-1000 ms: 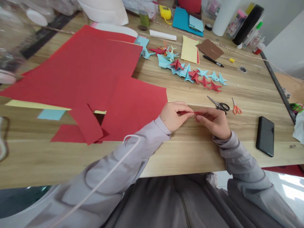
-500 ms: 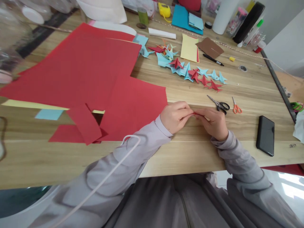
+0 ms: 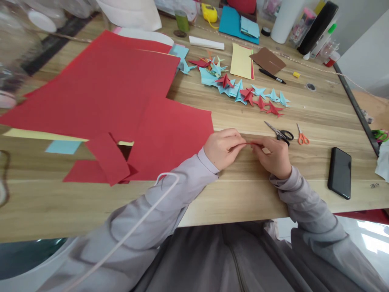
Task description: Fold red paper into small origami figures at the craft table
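Between my two hands runs a thin edge of folded red paper (image 3: 249,142), most of it hidden by the fingers. My left hand (image 3: 224,148) pinches its left end between thumb and fingers. The other end is pinched by my right hand (image 3: 273,156), a small gap separating the fingertips. Large red paper sheets (image 3: 179,134) lie just left of my left hand. Beyond the hands, a row of small folded red and blue paper cranes (image 3: 247,95) crosses the table. Black-handled scissors (image 3: 284,134) lie just past my right hand, beside small orange scissors (image 3: 303,139).
A black phone (image 3: 339,173) lies at the right. Red paper strips (image 3: 107,158) overlap at the left front. Farther back are yellow paper (image 3: 241,61), brown paper (image 3: 267,59), a black pen (image 3: 272,76), a yellow tape measure (image 3: 209,13) and a white bottle (image 3: 284,22).
My fingertips have drawn slightly apart, so more of the red paper's edge shows between them. The other things on the table look unmoved.
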Action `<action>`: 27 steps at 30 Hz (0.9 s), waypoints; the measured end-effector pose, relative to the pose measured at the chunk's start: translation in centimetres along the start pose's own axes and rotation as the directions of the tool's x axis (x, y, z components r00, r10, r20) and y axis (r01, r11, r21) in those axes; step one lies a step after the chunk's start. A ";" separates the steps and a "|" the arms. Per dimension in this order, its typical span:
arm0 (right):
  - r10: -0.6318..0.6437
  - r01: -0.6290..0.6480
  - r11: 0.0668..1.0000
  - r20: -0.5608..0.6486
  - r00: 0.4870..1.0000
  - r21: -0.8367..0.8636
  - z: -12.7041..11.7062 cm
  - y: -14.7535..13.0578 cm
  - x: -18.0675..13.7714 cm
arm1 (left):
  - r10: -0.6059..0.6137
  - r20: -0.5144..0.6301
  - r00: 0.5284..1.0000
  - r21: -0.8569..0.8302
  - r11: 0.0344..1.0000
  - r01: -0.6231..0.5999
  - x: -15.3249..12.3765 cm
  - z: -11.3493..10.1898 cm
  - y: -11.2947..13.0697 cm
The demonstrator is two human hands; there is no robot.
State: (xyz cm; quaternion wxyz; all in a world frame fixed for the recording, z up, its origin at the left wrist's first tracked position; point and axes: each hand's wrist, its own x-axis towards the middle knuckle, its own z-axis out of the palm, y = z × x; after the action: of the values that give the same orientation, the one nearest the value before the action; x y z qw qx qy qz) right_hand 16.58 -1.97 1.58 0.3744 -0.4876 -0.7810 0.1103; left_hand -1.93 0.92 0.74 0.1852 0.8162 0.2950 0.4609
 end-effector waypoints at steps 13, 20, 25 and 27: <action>0.062 -0.073 0.986 0.075 0.995 0.152 -0.3 -0.6 0.2 | -0.062 0.032 0.998 -0.098 0.993 0.065 0.1 0.1 0.2; 0.298 -0.331 0.812 0.146 0.943 0.481 0.0 -0.6 0.2 | -0.487 0.187 0.853 -0.416 0.747 0.518 0.4 0.3 0.6; 0.340 -0.382 0.717 0.187 0.922 0.582 0.1 -0.8 0.4 | -0.558 0.299 0.774 -0.534 0.575 0.620 0.6 0.4 0.9; 0.341 -0.385 0.695 0.193 0.920 0.607 0.2 -0.9 0.3 | -0.569 0.312 0.761 -0.554 0.542 0.632 0.7 0.4 0.9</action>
State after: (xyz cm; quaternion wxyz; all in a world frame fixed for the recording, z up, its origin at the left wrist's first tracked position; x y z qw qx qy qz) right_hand 15.71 -2.11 2.11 0.4615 -0.4731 -0.5974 0.4543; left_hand -1.02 0.69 1.46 0.6070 0.5746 0.3754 0.4006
